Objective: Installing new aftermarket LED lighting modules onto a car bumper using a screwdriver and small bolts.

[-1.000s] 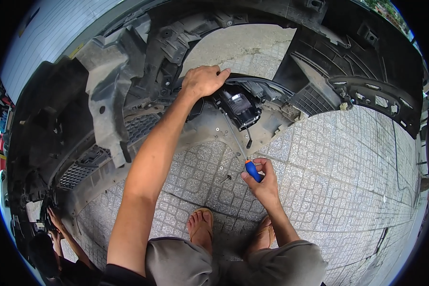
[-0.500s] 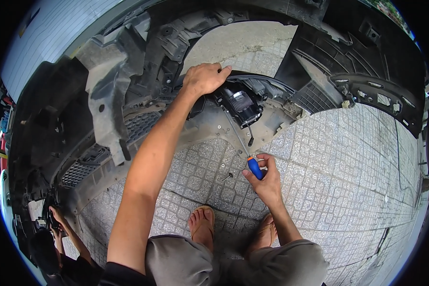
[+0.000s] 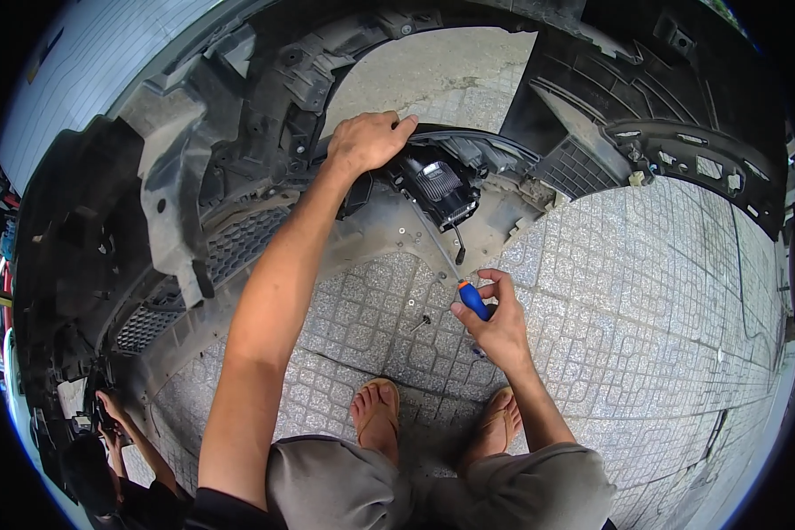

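A large black car bumper lies inside-up across the ground in front of me. My left hand is closed over the rim of its round opening, thumb stretched to the right. Just right of that hand sits a black lamp unit with a finned back and a short lead hanging down. My right hand holds a screwdriver by its blue handle, fingertips and thumb around it. The long shaft points up and left to the bumper beside the lamp; its tip is hard to make out.
A screw and a small ring lie on the patterned paving. More small pieces rest on the bumper's lower flange. At lower left another person has both hands at the bumper's end. My sandalled feet stand close below.
The view has shifted slightly, so the bumper sits a little further left and up. My right fingers have shifted around the screwdriver handle. My left hand stays on the rim.
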Demonstrator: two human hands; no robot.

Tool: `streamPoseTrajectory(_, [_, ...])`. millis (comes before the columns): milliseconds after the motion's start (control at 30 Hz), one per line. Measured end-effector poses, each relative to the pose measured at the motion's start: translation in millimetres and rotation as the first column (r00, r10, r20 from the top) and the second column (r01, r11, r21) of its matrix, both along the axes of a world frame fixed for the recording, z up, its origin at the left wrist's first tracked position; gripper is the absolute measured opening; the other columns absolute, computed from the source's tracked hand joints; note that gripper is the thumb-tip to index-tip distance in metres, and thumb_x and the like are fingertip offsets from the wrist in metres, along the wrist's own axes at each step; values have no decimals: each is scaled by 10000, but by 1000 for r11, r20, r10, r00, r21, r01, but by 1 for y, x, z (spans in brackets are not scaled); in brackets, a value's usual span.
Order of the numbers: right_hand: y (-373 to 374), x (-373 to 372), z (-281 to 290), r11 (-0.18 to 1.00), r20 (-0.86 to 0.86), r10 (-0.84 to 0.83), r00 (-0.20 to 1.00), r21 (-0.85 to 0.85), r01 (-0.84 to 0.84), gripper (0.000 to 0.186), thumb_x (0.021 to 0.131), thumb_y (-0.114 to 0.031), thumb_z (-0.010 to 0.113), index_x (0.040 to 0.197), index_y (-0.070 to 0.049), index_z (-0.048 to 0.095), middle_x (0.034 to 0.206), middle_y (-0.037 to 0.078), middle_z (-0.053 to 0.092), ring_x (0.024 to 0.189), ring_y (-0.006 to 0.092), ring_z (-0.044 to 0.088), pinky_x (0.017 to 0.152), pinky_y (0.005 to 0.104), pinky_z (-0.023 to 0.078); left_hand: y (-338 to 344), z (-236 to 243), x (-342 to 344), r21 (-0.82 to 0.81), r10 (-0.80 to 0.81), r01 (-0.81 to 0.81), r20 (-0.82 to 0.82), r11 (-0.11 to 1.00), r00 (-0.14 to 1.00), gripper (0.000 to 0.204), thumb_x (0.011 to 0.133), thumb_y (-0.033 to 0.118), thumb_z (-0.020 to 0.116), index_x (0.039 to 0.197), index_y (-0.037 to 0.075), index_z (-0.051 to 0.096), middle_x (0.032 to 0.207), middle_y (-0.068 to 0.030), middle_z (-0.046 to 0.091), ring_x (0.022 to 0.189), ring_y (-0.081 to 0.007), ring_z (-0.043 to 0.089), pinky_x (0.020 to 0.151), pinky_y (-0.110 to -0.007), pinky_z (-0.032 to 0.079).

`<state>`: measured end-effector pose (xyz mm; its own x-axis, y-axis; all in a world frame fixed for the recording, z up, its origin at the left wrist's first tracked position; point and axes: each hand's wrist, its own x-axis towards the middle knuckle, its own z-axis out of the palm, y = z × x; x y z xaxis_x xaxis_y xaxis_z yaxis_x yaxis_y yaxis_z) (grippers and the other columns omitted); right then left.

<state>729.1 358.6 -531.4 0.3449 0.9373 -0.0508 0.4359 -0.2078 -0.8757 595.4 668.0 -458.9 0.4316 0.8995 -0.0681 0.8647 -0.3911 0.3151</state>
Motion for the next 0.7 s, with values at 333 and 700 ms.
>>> streamPoseTrajectory(333, [1,24,-32,975,-917,-223,329,-215,62,314,1012,-239,662,1245,-59,551,1038,89,639,692,168,686,430,235,475,0,5,7,-11,39,-39,-37,999,999,650,1029,581,344,1291,100,695,1292,-185,695,1265,-352,621,1115,-480,435])
streamPoseTrajectory(700, [-6,-5,-1,987,-486,-146,862,-130,95,364,981,-220,700,1275,-51,568,1104,99,658,729,182,701,477,273,524,0,-2,4,3,43,-43,-34,999,998,671,1022,621,341,1318,126,684,1288,-159,701,1281,-355,606,1104,-475,432])
